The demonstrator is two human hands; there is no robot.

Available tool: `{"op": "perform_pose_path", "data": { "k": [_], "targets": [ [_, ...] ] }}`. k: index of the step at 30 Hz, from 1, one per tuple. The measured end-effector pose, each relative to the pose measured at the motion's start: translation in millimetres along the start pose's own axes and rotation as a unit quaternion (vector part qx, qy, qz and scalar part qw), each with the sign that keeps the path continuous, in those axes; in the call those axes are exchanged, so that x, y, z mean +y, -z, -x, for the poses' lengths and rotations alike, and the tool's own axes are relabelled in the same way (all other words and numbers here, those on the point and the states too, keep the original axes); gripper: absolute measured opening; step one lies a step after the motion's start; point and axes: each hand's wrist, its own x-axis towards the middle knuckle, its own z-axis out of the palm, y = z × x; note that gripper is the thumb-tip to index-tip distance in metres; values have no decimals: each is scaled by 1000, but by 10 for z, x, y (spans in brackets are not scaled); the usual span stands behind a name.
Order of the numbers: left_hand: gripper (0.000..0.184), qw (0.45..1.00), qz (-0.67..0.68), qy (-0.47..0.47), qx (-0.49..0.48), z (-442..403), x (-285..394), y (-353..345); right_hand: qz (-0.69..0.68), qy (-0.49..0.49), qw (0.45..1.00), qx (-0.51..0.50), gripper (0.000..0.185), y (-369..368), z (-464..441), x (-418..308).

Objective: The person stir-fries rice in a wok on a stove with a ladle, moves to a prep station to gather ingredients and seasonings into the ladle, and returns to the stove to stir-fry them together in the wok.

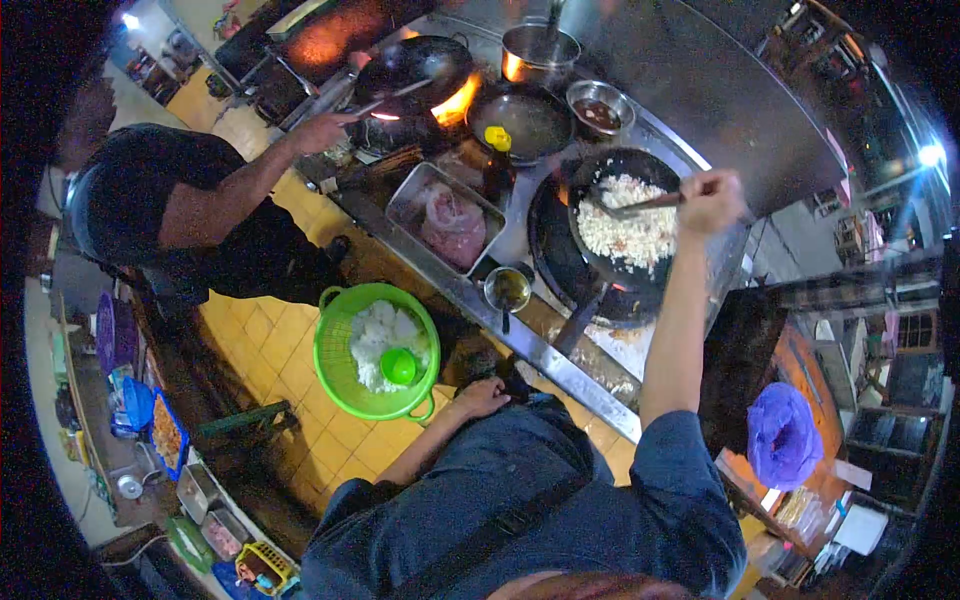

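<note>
My right hand [711, 202] is closed around the handle of a spatula [655, 202], its far end in the rice. White fried rice [625, 228] with small darker bits fills a black wok [600, 262] on the stove. The wok's handle [580, 322] points back toward me, with no hand on it. Low at my waist, my left hand [483, 397] lies with its fingers partly extended, beside a dark shape I cannot make out. Near it stands a green basket [326, 350] of white rice [385, 335] with a green cup [398, 366] inside.
A metal tray [405, 200] of pinkish food, a small pot [507, 289] and a yellow-capped bottle [497, 150] stand left of the wok. A co-worker [190, 200] works another wok [415, 75] over flames [460, 102]. A steel bowl [600, 107] sits behind.
</note>
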Motion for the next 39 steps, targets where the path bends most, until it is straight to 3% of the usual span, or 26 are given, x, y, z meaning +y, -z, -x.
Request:
{"op": "perform_pose_path", "data": {
  "k": [1,2,4,6,7,8,9,10,12,13,14,17,19,20,22,23,24,26,27,28,29,30,32,34,37,39],
  "targets": [
    [39,1000,10,1,0,-26,-13,-52,212,150,965,-41,29,112,-38,196],
    [39,1000,21,-1,5,-100,8,-69,408,291,861,-83,29,205,-87,286],
    [39,1000,-14,5,-26,51,133,-47,391,201,896,-67,29,-55,49,-107],
    [38,997,9,-65,45,-196,30,-55,118,17,993,-8,28,-164,-13,-388],
    [33,998,12,-49,46,-157,171,39,291,150,941,-87,20,371,-67,66],
    [33,998,1,-52,31,-110,235,96,48,40,997,44,10,389,101,329],
    [31,998,-3,-47,34,-146,313,162,-91,8,996,7,9,443,147,372],
    [29,998,-6,-45,36,-224,388,174,43,-38,998,31,9,330,108,162],
    [27,994,-31,-99,24,-254,353,126,310,115,943,-23,12,328,49,-5],
    [27,987,-40,-152,42,-424,416,207,106,69,992,-11,14,107,174,-324],
    [27,981,-53,-186,24,-593,562,277,217,141,966,9,16,200,303,-264],
    [33,988,11,-152,-10,-502,562,363,362,72,921,-123,27,655,745,18],
    [38,976,191,-106,-10,-895,535,271,401,51,905,-131,23,550,921,-430],
    [38,977,174,-114,-36,-890,646,281,429,50,897,-95,20,479,1097,-566],
    [40,996,55,-68,1,-897,1036,328,441,-131,888,-20,40,487,1509,-745],
    [34,987,155,-17,-43,-1182,777,245,361,-254,897,-1,58,545,1691,-836],
    [34,987,145,-30,-53,-1267,911,215,88,-477,872,61,69,603,1831,-851],
    [28,917,395,-36,-46,-1066,1444,186,-68,-559,805,184,66,769,1947,-786],
    [23,923,352,148,50,-931,1835,238,-34,-560,819,121,59,1070,2090,-487],
    [19,854,504,67,-110,-1565,1106,118,1,-560,827,56,54,1422,2277,-103],
    [17,842,523,73,-111,-1570,1145,131,286,-478,826,-91,46,1654,2432,38],
    [14,828,544,78,-111,-1575,1267,140,541,-343,733,-229,39,1818,2531,38],
    [11,865,492,62,-76,-1489,1478,145,644,-406,614,-207,37,1885,2441,-337],
    [9,896,440,45,-43,-1248,1789,121,647,-408,580,-281,40,1494,1999,-1506],
    [12,728,667,37,-152,-521,2474,330,722,-324,518,-325,36,1274,1979,-1999],
    [10,723,652,113,-199,-298,2606,468,722,-318,507,-346,38,1192,2015,-2050]
  ]
}}
